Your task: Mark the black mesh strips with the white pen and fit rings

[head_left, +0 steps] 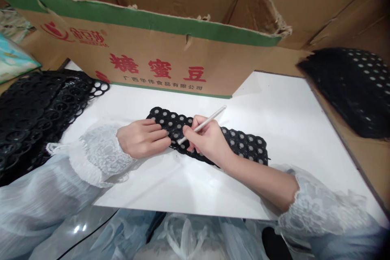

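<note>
A black sheet (240, 144) with rows of round cells, each with a pale grey centre, lies slantwise on the white board. My left hand (144, 137) rests palm down on its left end, fingers stretched out side by side. In my right hand (207, 136) is a slim white pen-like stick (213, 115), pinched between thumb and fingers. Its lower tip points down to the left at the cells near the sheet's middle. Both hands hide part of the sheet, and whether the tip touches it I cannot tell.
Behind the white board (183, 189) stands an open cardboard box (170, 44) with red lettering and a green rim. Black perforated sheets (39, 109) are heaped at the left. More black sheets (350, 85) with pale dots lie stacked at the right. A blue-green packet (15, 59) sits far left.
</note>
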`<state>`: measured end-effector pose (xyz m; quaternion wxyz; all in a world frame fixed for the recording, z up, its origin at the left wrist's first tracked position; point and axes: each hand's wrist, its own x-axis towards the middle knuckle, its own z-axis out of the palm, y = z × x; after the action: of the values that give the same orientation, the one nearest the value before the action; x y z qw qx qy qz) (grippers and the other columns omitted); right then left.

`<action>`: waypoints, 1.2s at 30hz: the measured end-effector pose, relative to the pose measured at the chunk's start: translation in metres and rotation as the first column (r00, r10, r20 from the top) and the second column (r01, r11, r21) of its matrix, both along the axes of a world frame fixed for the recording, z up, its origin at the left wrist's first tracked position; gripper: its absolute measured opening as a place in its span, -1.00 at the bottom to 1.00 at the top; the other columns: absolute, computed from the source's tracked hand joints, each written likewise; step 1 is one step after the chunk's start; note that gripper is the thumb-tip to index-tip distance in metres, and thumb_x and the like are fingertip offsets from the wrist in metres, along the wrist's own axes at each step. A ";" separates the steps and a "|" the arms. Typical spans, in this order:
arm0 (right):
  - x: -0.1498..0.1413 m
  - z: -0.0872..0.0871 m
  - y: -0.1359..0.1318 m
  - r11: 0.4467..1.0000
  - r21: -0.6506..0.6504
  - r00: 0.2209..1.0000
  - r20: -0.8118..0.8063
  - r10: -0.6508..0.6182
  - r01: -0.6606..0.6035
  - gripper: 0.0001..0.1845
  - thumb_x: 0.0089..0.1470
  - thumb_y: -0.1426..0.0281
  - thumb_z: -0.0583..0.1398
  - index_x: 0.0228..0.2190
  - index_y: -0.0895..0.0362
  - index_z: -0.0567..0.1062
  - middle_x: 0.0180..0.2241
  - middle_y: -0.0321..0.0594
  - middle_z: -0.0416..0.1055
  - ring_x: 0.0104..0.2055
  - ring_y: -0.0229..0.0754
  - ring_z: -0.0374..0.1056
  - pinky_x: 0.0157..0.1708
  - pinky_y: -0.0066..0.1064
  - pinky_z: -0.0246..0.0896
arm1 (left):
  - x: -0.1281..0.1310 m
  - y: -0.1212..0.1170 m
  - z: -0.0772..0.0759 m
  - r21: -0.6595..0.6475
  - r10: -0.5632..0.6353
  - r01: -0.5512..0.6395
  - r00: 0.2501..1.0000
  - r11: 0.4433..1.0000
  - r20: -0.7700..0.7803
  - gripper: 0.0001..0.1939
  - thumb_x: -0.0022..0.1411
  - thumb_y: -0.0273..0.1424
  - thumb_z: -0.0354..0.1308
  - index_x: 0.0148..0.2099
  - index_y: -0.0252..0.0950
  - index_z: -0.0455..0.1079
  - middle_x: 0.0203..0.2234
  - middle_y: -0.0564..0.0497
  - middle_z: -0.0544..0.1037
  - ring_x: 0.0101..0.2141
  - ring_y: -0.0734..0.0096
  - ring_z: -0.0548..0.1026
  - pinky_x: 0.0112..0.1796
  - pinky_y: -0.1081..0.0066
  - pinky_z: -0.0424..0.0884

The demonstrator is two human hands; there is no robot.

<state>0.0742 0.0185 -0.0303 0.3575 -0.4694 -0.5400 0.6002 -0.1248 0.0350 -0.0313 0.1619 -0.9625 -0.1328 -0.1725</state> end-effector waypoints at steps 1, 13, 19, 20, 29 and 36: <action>0.000 0.000 0.000 1.000 0.001 1.000 -0.008 -0.001 0.001 -0.66 -0.06 0.26 0.15 -0.63 0.12 0.09 -0.79 -0.49 0.11 -0.76 -0.43 0.16 -0.79 -0.65 0.05 | 0.000 0.000 -0.001 -0.024 0.010 -0.009 1.000 1.000 0.010 -0.79 0.20 -0.40 -0.05 -0.48 -0.28 0.24 -0.63 0.09 0.42 -0.56 0.51 0.38 -0.47 0.46 0.27; 0.001 -0.003 -0.004 0.999 0.038 0.998 -0.067 -0.021 0.024 -0.65 -0.03 0.22 0.15 -0.61 0.12 0.11 -0.78 -0.49 0.12 -0.74 -0.42 0.15 -0.73 -0.60 0.08 | -0.001 0.000 -0.005 -0.216 0.097 -0.087 0.995 0.972 0.035 -0.74 0.23 -0.33 -0.11 -0.46 -0.28 0.27 -0.62 0.06 0.44 -0.55 0.52 0.39 -0.47 0.49 0.29; 0.000 -0.003 -0.005 0.999 0.014 0.996 -0.089 -0.029 0.030 -0.64 -0.03 0.19 0.14 -0.61 0.11 0.10 -0.78 -0.48 0.16 -0.75 -0.44 0.10 -0.73 -0.59 0.10 | 0.001 0.000 -0.003 -0.102 0.036 -0.027 0.996 0.994 0.080 -0.81 0.18 -0.39 -0.04 -0.48 -0.29 0.25 -0.62 0.07 0.44 -0.56 0.51 0.39 -0.48 0.49 0.28; 0.000 -0.002 -0.005 0.999 0.010 0.996 -0.088 -0.030 0.031 -0.63 -0.04 0.19 0.14 -0.62 0.11 0.10 -0.78 -0.48 0.16 -0.76 -0.44 0.09 -0.73 -0.59 0.10 | 0.001 0.001 -0.003 -0.087 0.025 -0.018 0.996 0.996 0.082 -0.82 0.17 -0.40 -0.02 -0.48 -0.29 0.24 -0.62 0.08 0.44 -0.56 0.51 0.39 -0.49 0.49 0.28; 0.000 0.000 -0.004 0.999 0.023 0.995 -0.086 -0.046 0.049 -0.62 -0.03 0.20 0.14 -0.63 0.11 0.09 -0.78 -0.48 0.19 -0.77 -0.46 0.08 -0.71 -0.57 0.14 | -0.001 0.002 -0.002 -0.083 0.041 -0.038 0.998 0.996 0.040 -0.84 0.15 -0.41 -0.03 -0.48 -0.28 0.23 -0.63 0.09 0.43 -0.60 0.50 0.36 -0.51 0.46 0.26; 0.000 0.002 -0.003 0.997 0.026 0.994 -0.082 -0.067 0.069 -0.62 -0.03 0.21 0.15 -0.63 0.11 0.08 -0.78 -0.49 0.18 -0.78 -0.47 0.07 -0.72 -0.57 0.13 | 0.001 0.002 0.000 -0.093 0.040 -0.035 0.998 0.995 0.048 -0.84 0.14 -0.43 -0.04 -0.49 -0.29 0.23 -0.69 0.09 0.37 -0.64 0.50 0.31 -0.55 0.46 0.23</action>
<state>0.0738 0.0152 -0.0285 0.4059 -0.4576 -0.5176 0.5983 -0.1235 0.0368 -0.0312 0.1174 -0.9617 -0.1625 -0.1871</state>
